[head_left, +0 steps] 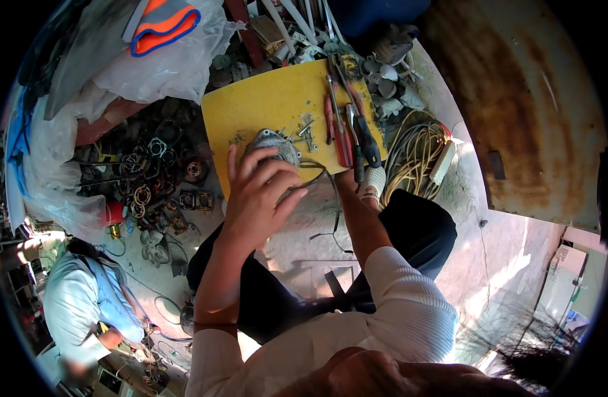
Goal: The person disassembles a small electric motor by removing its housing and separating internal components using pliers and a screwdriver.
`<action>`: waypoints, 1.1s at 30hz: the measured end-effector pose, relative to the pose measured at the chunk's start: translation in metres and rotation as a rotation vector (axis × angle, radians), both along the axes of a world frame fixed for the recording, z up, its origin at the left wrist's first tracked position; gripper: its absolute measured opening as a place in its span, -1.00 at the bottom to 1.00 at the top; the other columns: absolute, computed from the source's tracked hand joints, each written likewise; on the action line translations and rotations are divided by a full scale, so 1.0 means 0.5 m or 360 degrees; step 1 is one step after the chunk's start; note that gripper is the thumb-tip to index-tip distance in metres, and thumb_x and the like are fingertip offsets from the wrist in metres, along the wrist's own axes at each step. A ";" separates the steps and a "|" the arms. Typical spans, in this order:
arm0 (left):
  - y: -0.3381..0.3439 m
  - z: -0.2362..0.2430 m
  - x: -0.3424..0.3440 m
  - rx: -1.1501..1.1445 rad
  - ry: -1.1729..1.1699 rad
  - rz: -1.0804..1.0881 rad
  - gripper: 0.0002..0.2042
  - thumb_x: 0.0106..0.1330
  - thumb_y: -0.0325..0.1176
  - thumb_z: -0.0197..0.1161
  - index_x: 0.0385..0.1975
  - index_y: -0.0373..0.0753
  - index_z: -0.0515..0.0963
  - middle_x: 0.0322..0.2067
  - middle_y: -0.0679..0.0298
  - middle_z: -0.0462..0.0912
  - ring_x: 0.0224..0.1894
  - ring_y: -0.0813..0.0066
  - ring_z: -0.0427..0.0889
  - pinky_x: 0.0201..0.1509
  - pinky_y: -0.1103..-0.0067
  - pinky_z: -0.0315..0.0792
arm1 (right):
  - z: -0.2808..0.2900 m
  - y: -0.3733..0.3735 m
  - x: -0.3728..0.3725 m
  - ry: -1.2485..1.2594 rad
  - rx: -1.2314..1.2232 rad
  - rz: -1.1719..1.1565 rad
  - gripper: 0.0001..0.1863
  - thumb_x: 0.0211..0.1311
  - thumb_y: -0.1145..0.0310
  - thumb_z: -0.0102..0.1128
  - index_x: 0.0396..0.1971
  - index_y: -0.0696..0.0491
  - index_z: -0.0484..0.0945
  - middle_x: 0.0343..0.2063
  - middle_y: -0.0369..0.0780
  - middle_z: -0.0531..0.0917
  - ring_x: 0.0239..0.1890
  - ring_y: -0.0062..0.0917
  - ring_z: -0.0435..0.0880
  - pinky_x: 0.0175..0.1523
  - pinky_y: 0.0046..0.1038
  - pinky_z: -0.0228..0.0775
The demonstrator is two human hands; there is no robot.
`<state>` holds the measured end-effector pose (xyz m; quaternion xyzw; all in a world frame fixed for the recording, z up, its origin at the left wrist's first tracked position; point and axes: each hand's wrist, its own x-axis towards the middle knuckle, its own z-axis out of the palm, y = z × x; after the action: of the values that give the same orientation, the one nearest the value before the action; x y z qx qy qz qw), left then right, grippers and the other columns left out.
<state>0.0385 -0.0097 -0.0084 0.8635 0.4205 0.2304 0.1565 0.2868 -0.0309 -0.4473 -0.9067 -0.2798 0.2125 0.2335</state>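
A round grey metal motor housing rests on the yellow board. My left hand lies over its near side with the fingers spread and touching it. A dark cable runs from the housing over the board's near edge, its wire ends hanging down. Beside the housing lie several small screws. My right forearm reaches to the board's near edge; only a sliver of my right hand shows, its fingers hidden. To its far side lie pliers and a red-handled screwdriver.
Coiled yellowish cable lies right of the board. Motor parts and copper coils are heaped on the left under plastic sheeting. A rusty metal sheet stands at the right. Another person sits at the lower left.
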 end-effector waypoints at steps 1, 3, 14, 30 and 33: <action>0.000 0.000 0.000 -0.0001 0.0002 -0.0001 -0.87 0.18 -0.21 0.41 -0.39 -0.06 0.62 -0.19 0.49 0.60 0.19 0.30 0.41 0.45 -0.09 -0.14 | -0.006 -0.003 0.001 -0.0010 0.0005 0.0022 -0.50 -0.03 -0.15 0.37 -0.28 -0.03 0.69 -0.33 -0.06 0.73 -0.17 -0.07 0.71 -0.06 -0.11 0.53; 0.001 -0.002 0.000 0.0003 0.0001 -0.0001 -0.87 0.18 -0.22 0.41 -0.39 -0.06 0.62 -0.19 0.49 0.60 0.19 0.30 0.41 0.45 -0.09 -0.14 | -0.018 -0.005 0.002 -0.0020 0.0021 0.0066 -0.51 -0.03 -0.15 0.37 -0.29 -0.03 0.69 -0.34 -0.06 0.73 -0.17 -0.07 0.71 -0.06 -0.11 0.53; 0.002 0.001 0.004 0.0005 -0.0023 -0.0015 -0.87 0.16 -0.22 0.42 -0.40 -0.06 0.63 -0.19 0.50 0.60 0.20 0.31 0.41 0.44 -0.09 -0.13 | -0.059 -0.017 0.005 -0.0103 0.0243 0.0187 -0.57 0.11 -0.09 0.26 -0.29 -0.01 0.66 -0.40 -0.06 0.72 -0.21 -0.07 0.71 -0.10 -0.11 0.52; -0.003 0.000 0.006 0.0014 0.0025 0.0001 -0.87 0.15 -0.24 0.42 -0.38 -0.07 0.64 -0.16 0.50 0.61 0.21 0.33 0.41 0.46 -0.04 -0.15 | 0.114 0.021 -0.101 0.0669 0.0578 0.0650 -0.62 0.30 0.14 0.10 -0.04 0.10 0.53 -0.09 0.02 0.64 0.04 -0.08 0.63 0.10 -0.16 0.51; -0.003 0.005 0.008 0.0006 0.0045 -0.0011 -0.88 0.15 -0.24 0.42 -0.39 -0.07 0.64 -0.16 0.49 0.62 0.21 0.33 0.41 0.46 -0.04 -0.15 | 0.173 0.055 -0.113 0.0895 0.0834 0.0578 -0.61 0.31 0.14 0.09 -0.01 0.10 0.51 -0.07 0.02 0.63 0.05 -0.09 0.63 0.10 -0.17 0.52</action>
<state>0.0426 -0.0113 -0.0060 0.8684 0.4192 0.2185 0.1498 0.2303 -0.0033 -0.3606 -0.6593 -0.4049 0.4110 0.4821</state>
